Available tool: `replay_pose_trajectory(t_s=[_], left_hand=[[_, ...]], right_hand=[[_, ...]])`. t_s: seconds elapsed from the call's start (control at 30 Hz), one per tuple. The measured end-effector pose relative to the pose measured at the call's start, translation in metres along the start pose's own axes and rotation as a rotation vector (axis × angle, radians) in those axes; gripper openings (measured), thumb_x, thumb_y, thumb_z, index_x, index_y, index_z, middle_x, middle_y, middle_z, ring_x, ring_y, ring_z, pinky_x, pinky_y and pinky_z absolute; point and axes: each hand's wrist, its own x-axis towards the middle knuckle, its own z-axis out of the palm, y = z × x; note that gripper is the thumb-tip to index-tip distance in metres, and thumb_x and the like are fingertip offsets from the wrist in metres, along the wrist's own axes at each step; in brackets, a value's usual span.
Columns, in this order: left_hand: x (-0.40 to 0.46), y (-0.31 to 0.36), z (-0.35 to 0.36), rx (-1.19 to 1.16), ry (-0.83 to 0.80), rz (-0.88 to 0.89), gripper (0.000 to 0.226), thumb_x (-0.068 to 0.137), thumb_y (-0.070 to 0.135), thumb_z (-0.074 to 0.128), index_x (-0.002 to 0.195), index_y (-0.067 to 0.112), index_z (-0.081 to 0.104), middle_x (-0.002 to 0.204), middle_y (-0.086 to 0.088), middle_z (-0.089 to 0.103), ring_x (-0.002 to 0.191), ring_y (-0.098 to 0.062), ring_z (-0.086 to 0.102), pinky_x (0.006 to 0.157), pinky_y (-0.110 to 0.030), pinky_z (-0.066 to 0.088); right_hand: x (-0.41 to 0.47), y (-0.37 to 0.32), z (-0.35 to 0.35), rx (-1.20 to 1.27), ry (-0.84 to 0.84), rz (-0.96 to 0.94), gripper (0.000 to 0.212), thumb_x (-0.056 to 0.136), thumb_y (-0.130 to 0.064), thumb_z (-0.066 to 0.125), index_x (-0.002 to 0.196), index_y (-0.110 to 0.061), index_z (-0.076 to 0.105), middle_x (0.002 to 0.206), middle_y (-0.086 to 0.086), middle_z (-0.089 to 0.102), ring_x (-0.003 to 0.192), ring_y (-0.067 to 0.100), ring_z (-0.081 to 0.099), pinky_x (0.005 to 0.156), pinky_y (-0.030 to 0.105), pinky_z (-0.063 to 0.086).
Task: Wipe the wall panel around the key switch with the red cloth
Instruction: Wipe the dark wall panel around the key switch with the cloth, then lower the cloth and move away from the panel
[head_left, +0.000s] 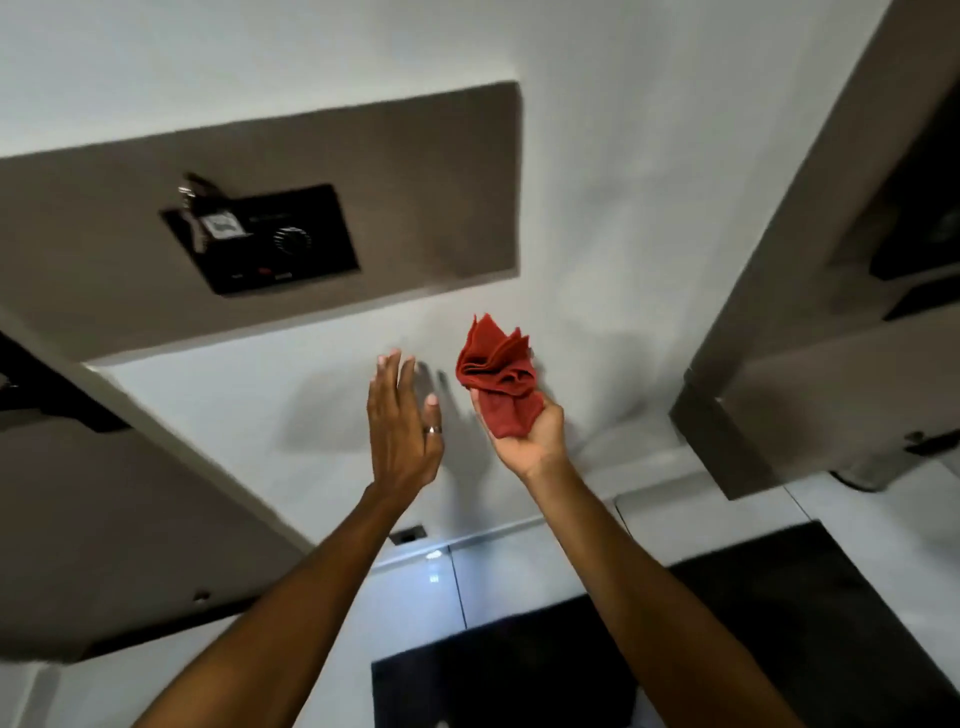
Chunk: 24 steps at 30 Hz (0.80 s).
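A grey-brown wall panel (405, 197) fills the upper left of the white wall. Set in it is a black key switch plate (291, 244) with a dial, a small red light, and a key with a tag hanging at its left corner. The folded red cloth (498, 379) sits bunched in my right hand (530, 436), palm up, below and right of the panel. My left hand (402, 426) is raised flat beside it, fingers straight and apart, wearing a ring, holding nothing. Neither hand touches the panel.
A grey-brown door or cabinet front (104, 509) with a dark handle juts in at the left. Another grey-brown block with dark insets (841, 312) stands at the right. Below are glossy white floor tiles (415, 587) and a black mat (623, 649).
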Motion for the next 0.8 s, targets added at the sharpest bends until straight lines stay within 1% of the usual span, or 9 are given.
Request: replay_pose_trajectory(t_s=[0.2,0.3,0.37,0.43,0.53,0.6,0.67,0.73,0.8], left_hand=[[0.022,0.097,0.071,-0.117,-0.182,0.275,0.056,0.106,0.035,0.036,0.153,0.003,0.039,0.161,-0.012,0.038,0.156,-0.027,0.022,0.123,-0.052,0.029],[0.017,0.163,0.133,-0.076,-0.467,0.596,0.057,0.107,0.039,0.037,0.155,0.007,0.038,0.163,-0.011,0.036,0.156,-0.028,0.021,0.125,-0.052,0.026],[0.012,0.202,0.176,-0.001,-0.63,0.736,0.057,0.107,0.038,0.04,0.157,0.01,0.036,0.166,-0.01,0.029,0.158,-0.027,0.016,0.128,-0.05,0.02],[0.007,0.229,0.21,0.065,-0.712,0.75,0.062,0.107,0.043,0.033,0.16,0.011,0.027,0.169,-0.009,0.019,0.159,-0.026,0.008,0.13,-0.049,0.014],[0.003,0.25,0.242,0.082,-0.696,0.58,0.069,0.106,0.051,0.022,0.162,0.011,0.016,0.171,-0.008,0.01,0.159,-0.025,0.002,0.129,-0.05,0.012],[0.004,0.255,0.263,0.148,-0.692,0.484,0.072,0.105,0.058,0.011,0.163,0.014,0.015,0.171,-0.007,0.008,0.159,-0.027,0.0,0.13,-0.05,0.01],[0.001,0.249,0.266,0.213,-0.716,0.459,0.076,0.102,0.063,0.002,0.163,0.019,0.012,0.172,-0.005,0.003,0.159,-0.027,-0.004,0.13,-0.048,0.007],[-0.002,0.239,0.272,0.284,-0.751,0.413,0.076,0.1,0.065,0.0,0.163,0.022,0.004,0.171,-0.004,-0.005,0.158,-0.026,-0.011,0.13,-0.048,0.004],[-0.006,0.23,0.277,0.336,-0.77,0.369,0.076,0.1,0.065,0.001,0.162,0.023,0.0,0.171,-0.002,-0.01,0.157,-0.023,-0.017,0.13,-0.047,0.0]], right_hand=[[-0.017,-0.121,-0.076,-0.015,0.061,-0.005,0.043,0.092,-0.039,0.055,0.119,-0.015,0.079,0.123,0.011,0.075,0.112,0.031,0.073,0.114,0.048,0.047],[-0.029,-0.184,-0.121,0.046,0.051,0.029,0.073,0.096,-0.069,0.048,0.142,-0.014,0.062,0.133,0.015,0.068,0.123,0.033,0.066,0.107,0.047,0.052],[-0.039,-0.222,-0.141,0.036,0.04,0.015,0.088,0.088,-0.081,0.049,0.135,-0.009,0.066,0.136,0.016,0.067,0.128,0.031,0.065,0.104,0.044,0.056],[-0.049,-0.258,-0.154,-0.024,0.069,-0.011,0.073,0.092,-0.069,0.054,0.128,-0.007,0.069,0.132,0.014,0.069,0.126,0.029,0.066,0.105,0.043,0.057],[-0.049,-0.316,-0.175,-0.201,0.227,-0.1,0.032,0.098,-0.022,0.061,0.127,-0.01,0.065,0.113,0.012,0.074,0.111,0.03,0.069,0.105,0.046,0.054],[-0.038,-0.365,-0.19,-0.487,0.483,-0.238,0.037,0.095,-0.006,0.067,0.13,-0.015,0.06,0.109,0.012,0.073,0.105,0.032,0.067,0.096,0.049,0.057],[-0.034,-0.397,-0.2,-0.963,0.619,-0.385,0.057,0.091,-0.001,0.074,0.142,-0.014,0.051,0.127,0.016,0.067,0.11,0.03,0.066,0.091,0.046,0.06],[-0.02,-0.426,-0.215,-1.643,0.519,-0.339,0.076,0.09,-0.018,0.081,0.153,-0.014,0.04,0.151,0.016,0.051,0.139,0.032,0.051,0.116,0.051,0.047],[-0.005,-0.438,-0.233,-2.308,0.236,-0.067,0.092,0.095,-0.05,0.071,0.163,-0.016,0.02,0.171,0.012,0.022,0.161,0.033,0.016,0.131,0.057,0.02]])
